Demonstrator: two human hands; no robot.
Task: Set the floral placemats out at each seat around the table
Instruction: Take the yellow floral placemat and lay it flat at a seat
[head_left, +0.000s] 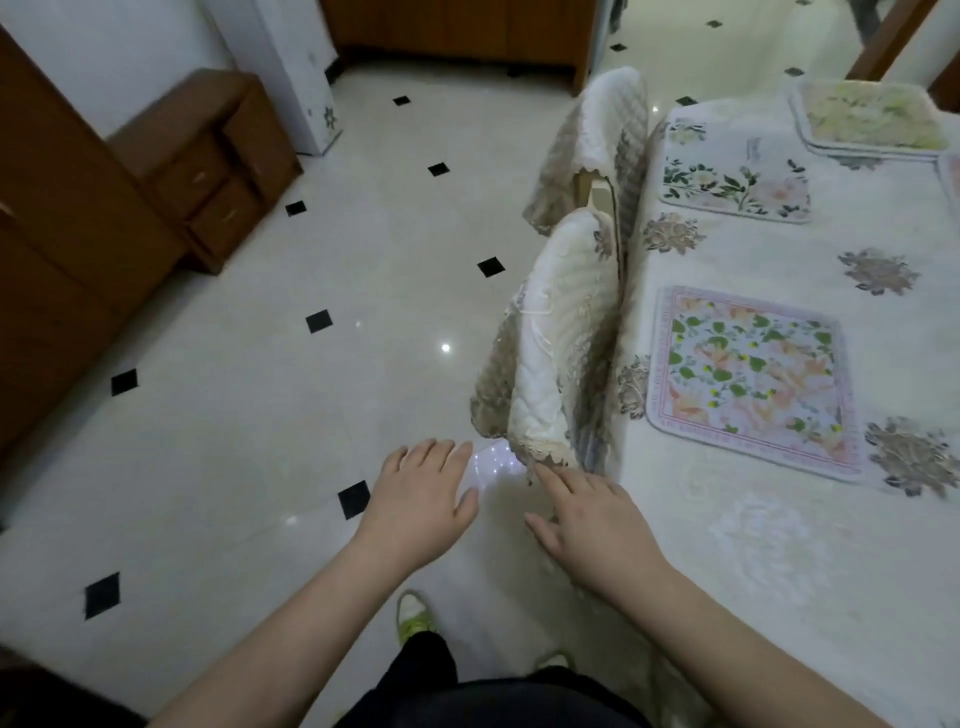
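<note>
Two floral placemats lie flat on the table, which has a white embroidered cloth. The near placemat shows orange flowers and green leaves. The far placemat shows pale roses. A stack of further placemats sits at the table's far end. A fourth mat's edge shows at the right border. My left hand hovers over the floor with straight fingers and holds nothing. My right hand is spread flat near the table's corner, its fingertips at the lace hem of the near chair cover.
Two chairs with white quilted covers, the near chair and the far chair, stand along the table's left side. A brown wooden cabinet stands at the left wall. The tiled floor between them is open. My shoe shows below.
</note>
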